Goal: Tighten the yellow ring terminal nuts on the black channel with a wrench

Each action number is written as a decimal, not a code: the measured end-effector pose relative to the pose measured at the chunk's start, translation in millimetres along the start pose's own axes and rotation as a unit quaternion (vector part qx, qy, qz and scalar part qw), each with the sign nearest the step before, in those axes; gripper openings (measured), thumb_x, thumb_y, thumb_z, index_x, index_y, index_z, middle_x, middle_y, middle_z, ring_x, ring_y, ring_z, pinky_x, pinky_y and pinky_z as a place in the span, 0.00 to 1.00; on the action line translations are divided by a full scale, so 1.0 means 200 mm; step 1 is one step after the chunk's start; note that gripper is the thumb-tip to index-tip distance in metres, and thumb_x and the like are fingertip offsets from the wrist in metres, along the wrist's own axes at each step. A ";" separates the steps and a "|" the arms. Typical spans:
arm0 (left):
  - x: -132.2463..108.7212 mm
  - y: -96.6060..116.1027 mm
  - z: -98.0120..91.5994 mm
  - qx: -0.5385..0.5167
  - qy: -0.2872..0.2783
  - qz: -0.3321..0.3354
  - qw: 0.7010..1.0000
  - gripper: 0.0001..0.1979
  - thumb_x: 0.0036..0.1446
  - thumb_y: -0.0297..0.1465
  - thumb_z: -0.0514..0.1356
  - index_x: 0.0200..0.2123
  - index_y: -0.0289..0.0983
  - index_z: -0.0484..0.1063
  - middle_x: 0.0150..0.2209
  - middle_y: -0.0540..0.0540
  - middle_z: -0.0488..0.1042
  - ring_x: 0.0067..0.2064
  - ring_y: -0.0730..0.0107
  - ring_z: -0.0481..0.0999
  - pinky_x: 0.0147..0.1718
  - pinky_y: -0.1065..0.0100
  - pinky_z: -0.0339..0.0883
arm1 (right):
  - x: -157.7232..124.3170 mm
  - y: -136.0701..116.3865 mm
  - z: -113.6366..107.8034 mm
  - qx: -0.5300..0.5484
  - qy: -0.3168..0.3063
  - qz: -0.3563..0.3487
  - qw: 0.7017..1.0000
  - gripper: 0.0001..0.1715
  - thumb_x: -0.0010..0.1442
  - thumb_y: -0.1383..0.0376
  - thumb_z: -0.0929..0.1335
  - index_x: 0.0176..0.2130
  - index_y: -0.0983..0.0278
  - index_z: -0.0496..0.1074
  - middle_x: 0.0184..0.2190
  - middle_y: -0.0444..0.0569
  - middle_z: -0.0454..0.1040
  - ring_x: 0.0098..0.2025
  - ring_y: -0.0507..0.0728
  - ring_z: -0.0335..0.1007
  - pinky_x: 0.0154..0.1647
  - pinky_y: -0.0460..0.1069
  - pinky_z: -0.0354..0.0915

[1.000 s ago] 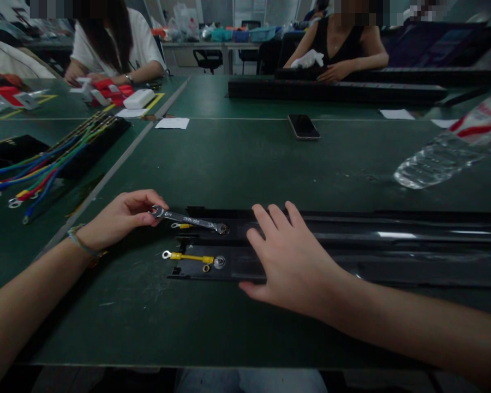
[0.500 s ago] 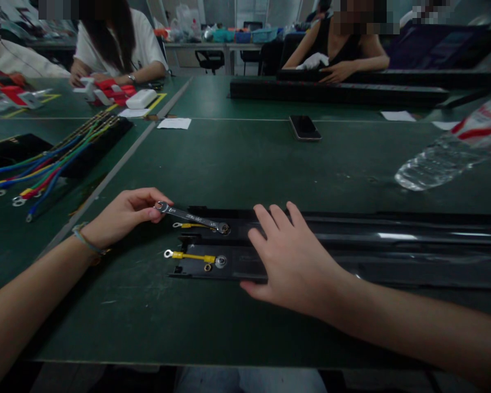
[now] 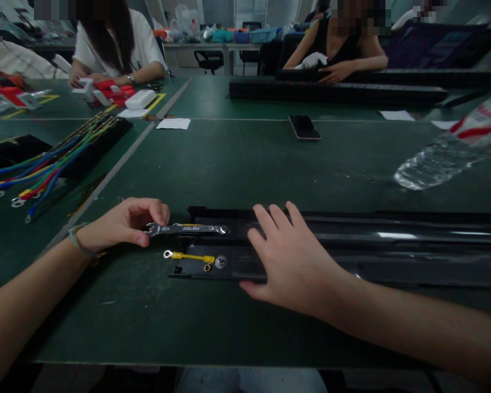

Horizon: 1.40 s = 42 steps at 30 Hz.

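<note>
My left hand pinches the free end of a small silver wrench. The wrench's other end sits on a fastener at the left end of a long black housing that runs off to the right. My right hand lies flat on that housing with fingers spread, holding nothing. A short yellow wire with a ring terminal lies on the housing's near edge, below the wrench, next to a washer and nut.
A bundle of coloured wires with ring terminals lies to the left. A phone and paper slips rest mid-table. A plastic water bottle lies at right. Two people sit across the green mat with more black housings and red parts.
My left hand has swung the wrench handle toward me, so the wrench now lies about level instead of angled up to the left. My right hand has stayed put.
</note>
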<state>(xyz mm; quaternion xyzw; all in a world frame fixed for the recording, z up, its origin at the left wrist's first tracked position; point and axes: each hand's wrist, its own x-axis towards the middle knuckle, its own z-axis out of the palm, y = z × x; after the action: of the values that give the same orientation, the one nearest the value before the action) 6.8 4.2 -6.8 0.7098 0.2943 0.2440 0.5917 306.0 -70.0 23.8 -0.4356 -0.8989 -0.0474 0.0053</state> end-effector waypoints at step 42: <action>0.01 -0.04 -0.02 0.093 0.181 -0.034 0.978 0.08 0.48 0.28 0.59 0.35 0.37 0.71 0.21 0.52 0.66 0.23 0.77 0.64 0.23 0.76 0.57 | 0.00 0.00 0.00 0.003 0.006 0.002 1.000 0.37 0.47 0.44 0.59 0.42 0.71 0.67 0.54 0.68 0.55 0.54 0.73 0.50 0.52 0.67 0.43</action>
<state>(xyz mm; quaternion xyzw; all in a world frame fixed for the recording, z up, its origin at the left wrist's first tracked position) 4.2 10.3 -14.6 0.6954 0.4420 0.3196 0.4679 306.0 -70.0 23.4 -0.4367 -0.8983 -0.0472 0.0124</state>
